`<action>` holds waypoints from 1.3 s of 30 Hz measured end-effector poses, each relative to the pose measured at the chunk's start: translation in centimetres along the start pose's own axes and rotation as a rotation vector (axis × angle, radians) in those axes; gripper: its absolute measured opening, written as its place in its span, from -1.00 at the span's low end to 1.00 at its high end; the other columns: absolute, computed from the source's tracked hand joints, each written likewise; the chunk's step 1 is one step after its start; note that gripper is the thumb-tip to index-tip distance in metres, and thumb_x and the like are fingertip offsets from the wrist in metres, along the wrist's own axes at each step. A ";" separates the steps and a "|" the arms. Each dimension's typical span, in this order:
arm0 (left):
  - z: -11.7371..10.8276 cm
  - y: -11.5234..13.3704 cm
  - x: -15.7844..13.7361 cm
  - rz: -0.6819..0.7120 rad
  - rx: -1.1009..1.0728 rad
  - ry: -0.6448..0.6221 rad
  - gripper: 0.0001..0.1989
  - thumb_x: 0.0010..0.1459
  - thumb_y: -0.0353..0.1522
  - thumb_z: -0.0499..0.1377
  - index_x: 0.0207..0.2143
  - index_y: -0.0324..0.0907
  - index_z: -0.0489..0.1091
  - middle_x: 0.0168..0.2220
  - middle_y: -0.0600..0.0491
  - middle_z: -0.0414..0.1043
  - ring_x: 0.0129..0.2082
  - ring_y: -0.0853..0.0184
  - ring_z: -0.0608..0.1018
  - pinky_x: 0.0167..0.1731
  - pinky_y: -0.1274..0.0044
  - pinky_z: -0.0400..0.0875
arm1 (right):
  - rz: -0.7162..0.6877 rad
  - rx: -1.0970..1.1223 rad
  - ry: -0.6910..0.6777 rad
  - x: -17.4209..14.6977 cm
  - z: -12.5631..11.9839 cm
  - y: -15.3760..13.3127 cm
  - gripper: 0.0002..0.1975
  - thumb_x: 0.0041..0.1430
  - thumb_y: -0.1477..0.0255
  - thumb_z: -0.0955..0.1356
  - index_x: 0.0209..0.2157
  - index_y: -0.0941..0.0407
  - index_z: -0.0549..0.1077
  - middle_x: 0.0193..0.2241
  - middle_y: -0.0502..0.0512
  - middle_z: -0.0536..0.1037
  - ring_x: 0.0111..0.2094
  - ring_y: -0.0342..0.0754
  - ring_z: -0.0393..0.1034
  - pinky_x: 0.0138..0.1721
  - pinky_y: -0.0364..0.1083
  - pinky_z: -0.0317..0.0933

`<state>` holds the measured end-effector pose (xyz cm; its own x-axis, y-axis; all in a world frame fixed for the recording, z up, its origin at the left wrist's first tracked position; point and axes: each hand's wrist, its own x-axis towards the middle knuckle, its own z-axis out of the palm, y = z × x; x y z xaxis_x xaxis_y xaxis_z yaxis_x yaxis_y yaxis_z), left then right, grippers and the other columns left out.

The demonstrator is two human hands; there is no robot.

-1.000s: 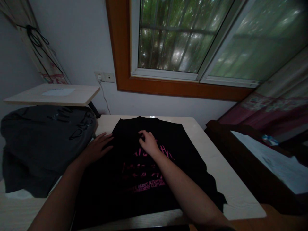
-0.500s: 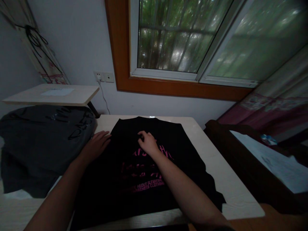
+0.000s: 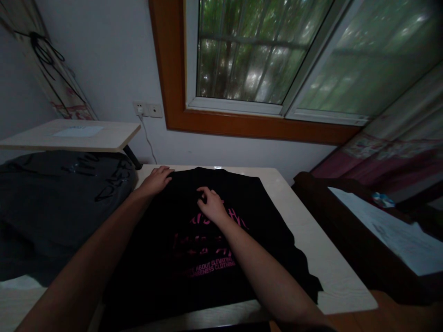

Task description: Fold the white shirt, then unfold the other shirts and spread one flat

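A black T-shirt with pink lettering lies spread over a pale wooden table. My left hand rests at the shirt's far left corner, fingers stretched out and partly over the tabletop. On the upper middle of the shirt, just above the lettering, is my right hand. Its fingers are loosely bent and apart, with nothing seen in them. Part of the print is covered by my right hand and forearm.
To the left, a dark grey printed garment is heaped beneath a small raised shelf bearing a paper sheet. A plugged cord hangs by the wall. Right of the table stands a dark brown piece of furniture with white sheets on it.
My left hand has slid forward and right, from the shirt's left edge up to its far left corner. My right hand and the shirt stay nearly in place.
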<state>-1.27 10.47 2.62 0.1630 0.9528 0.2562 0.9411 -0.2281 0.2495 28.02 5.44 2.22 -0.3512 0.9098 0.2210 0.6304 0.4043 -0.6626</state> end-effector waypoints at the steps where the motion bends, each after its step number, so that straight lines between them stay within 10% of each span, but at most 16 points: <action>1: 0.2 -0.1 0.6 0.001 -0.009 -0.010 -0.58 0.28 -0.29 0.05 0.17 -0.12 0.34 0.18 -0.12 0.29 0.15 0.09 0.35 0.18 0.22 0.24 | -0.004 0.009 0.005 0.0 0.0 0.0 -0.59 0.12 0.53 0.34 0.03 0.01 0.42 -0.33 0.00 0.46 -0.22 -0.03 0.35 -0.11 -0.07 0.22; 18: 1.0 -2.0 2.3 -0.138 0.076 0.011 -0.81 0.21 -0.37 0.10 -0.19 -0.11 0.49 -0.05 -0.07 0.40 0.02 0.15 0.41 0.09 0.31 0.31 | -0.004 0.020 0.060 0.6 0.8 0.9 -0.62 0.24 0.45 0.35 0.09 0.00 0.35 -0.22 0.05 0.52 -0.14 0.01 0.40 -0.06 -0.03 0.25; 31: 1.9 5.4 -3.1 -0.020 0.134 0.103 -0.68 0.28 -0.30 0.02 -0.05 -0.14 0.48 -0.02 -0.07 0.48 0.09 0.13 0.43 0.16 0.31 0.33 | -0.034 -0.097 0.082 0.5 0.7 1.4 -0.72 0.23 0.47 0.37 -0.01 0.02 0.45 -0.09 0.11 0.41 -0.04 0.03 0.34 0.03 0.03 0.25; 39: 4.5 5.4 -4.9 -0.085 0.274 0.027 -0.39 0.37 -0.14 -0.14 0.31 -0.31 0.19 0.38 -0.15 0.10 0.39 0.11 0.14 0.35 0.25 -0.01 | -0.069 -0.118 0.064 0.1 0.5 1.3 -0.85 0.23 0.46 0.38 -0.17 0.00 0.54 -0.14 0.08 0.41 -0.08 0.02 0.31 0.01 0.01 0.25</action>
<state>4.31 5.49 -1.47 0.0760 0.9597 0.2705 0.9966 -0.0818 0.0104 28.46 6.00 1.00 -0.3541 0.8821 0.3107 0.6846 0.4708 -0.5565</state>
